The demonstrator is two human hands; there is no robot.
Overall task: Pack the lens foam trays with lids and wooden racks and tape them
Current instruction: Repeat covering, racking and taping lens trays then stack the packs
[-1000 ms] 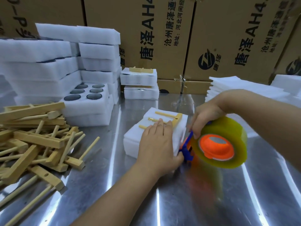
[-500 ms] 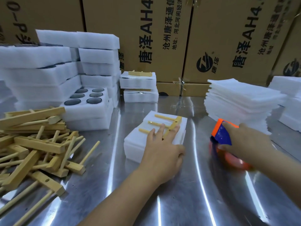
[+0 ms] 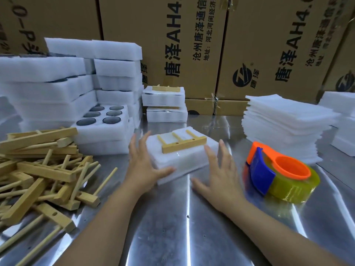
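Observation:
A white foam pack [image 3: 180, 162] lies at the middle of the metal table [image 3: 172, 227], with a wooden rack [image 3: 181, 142] on its lid and clear tape over it. My left hand [image 3: 143, 165] touches its left side with straight fingers, the thumb along the front edge. My right hand [image 3: 219, 174] is against its right side, fingers spread and straight. The tape dispenser [image 3: 278, 175], orange and blue with a yellowish roll, lies on the table just right of my right hand.
Loose wooden racks [image 3: 38, 169] are piled at the left. Foam trays [image 3: 76, 89] are stacked behind them, one open tray with dark lenses [image 3: 101, 118] in front. Two taped packs [image 3: 165, 104] stand at the back. Foam lid sheets [image 3: 284, 127] are stacked right. Cardboard boxes [image 3: 192, 45] wall the rear.
My right hand has set the tape dispenser down and come to the pack's right side. The pack has turned, its rack bar now facing me. My left hand has shifted to the left side.

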